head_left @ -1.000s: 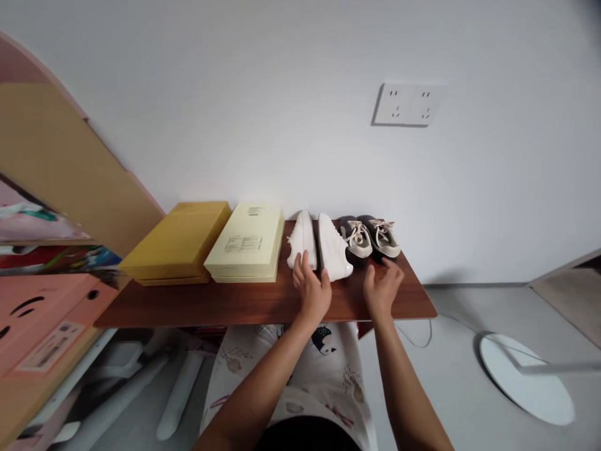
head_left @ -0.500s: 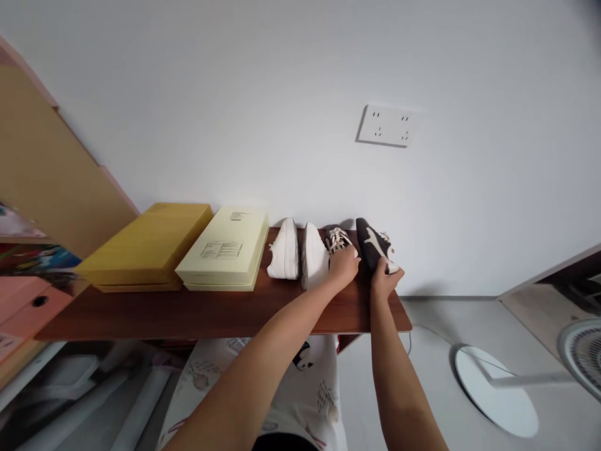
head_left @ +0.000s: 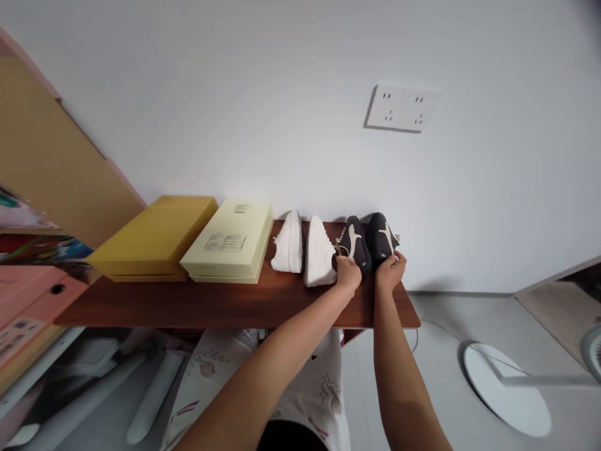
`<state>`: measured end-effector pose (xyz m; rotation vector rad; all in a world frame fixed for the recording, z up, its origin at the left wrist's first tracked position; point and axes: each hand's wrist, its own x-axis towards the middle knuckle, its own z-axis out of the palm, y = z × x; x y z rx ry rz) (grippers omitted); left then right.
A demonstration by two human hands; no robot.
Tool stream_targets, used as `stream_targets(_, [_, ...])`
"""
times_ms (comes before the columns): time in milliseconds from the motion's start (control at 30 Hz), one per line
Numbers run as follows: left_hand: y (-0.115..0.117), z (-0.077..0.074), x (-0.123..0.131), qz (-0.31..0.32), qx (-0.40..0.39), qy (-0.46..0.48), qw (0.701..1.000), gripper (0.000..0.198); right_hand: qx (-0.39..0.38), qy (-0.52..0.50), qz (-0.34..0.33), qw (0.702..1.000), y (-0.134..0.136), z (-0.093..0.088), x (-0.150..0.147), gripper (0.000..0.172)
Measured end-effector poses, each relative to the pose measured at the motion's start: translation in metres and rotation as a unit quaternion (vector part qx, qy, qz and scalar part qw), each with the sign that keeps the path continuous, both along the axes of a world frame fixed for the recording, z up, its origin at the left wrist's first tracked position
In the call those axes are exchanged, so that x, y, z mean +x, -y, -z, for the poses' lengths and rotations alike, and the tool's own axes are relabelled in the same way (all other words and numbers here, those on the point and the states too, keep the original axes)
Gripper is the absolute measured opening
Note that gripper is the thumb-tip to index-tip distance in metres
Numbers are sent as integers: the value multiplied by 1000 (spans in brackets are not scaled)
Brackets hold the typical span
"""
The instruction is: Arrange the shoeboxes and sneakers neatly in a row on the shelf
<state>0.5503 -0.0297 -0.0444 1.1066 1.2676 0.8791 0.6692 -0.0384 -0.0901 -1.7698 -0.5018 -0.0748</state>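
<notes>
Two dark sneakers with a white side mark stand tipped on their sides at the right end of a brown wooden shelf [head_left: 225,304]. My left hand [head_left: 348,274] is closed on the near end of the left dark sneaker [head_left: 354,244]. My right hand [head_left: 389,270] is closed on the near end of the right dark sneaker [head_left: 380,236]. A pair of white sneakers [head_left: 305,250] lies just left of them, also on their sides.
A pale yellow box [head_left: 230,245] and a darker yellow box [head_left: 157,237] sit on the shelf's left half. A double wall socket [head_left: 399,108] is above. A round white lamp base [head_left: 507,388] with a cable lies on the floor at right. Pink furniture [head_left: 28,300] stands at left.
My left hand left the white sneakers and moved right. Both hands took the dark sneakers and turned them from upright onto their sides, side by side.
</notes>
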Motion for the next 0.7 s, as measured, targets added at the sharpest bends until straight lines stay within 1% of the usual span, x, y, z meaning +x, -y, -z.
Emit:
stream_targets(67, [8, 0, 1, 7, 27, -37, 999, 35, -8, 2, -8, 1000, 1, -1, -2, 50])
stream_targets(167, [31, 5, -6, 28, 98, -95, 990, 54, -14, -9, -35, 999, 3, -2, -2, 52])
stream_targets(233, [56, 13, -23, 66, 171, -119, 976, 66, -9, -4, -53, 999, 5, -3, -1, 52])
stream_targets(267, [70, 19, -37, 94, 215, -128, 964, 68, -6, 1, -63, 998, 5, -3, 0, 51])
stream_targets(333, [95, 28, -74, 170, 284, -126, 935, 67, -6, 10, -71, 997, 4, -3, 2, 52])
stream_targets(400, [112, 33, -119, 244, 314, -115, 910, 60, -16, 20, -60, 998, 2, -3, 3, 52])
stream_targets(467, [116, 34, -164, 314, 336, -139, 877, 49, -26, 31, -31, 999, 0, -2, 3, 53])
stream_targets(500, [115, 33, -186, 332, 339, -152, 867, 42, -27, 37, -19, 999, 0, -1, 2, 52])
stream_targets(567, [108, 30, -226, 336, 329, -174, 865, 32, -19, 52, -5, 998, 0, 2, 1, 51])
stream_targets(700, [94, 25, -301, 302, 256, -222, 891, 30, 2, 79, 8, 997, 1, 8, 4, 47])
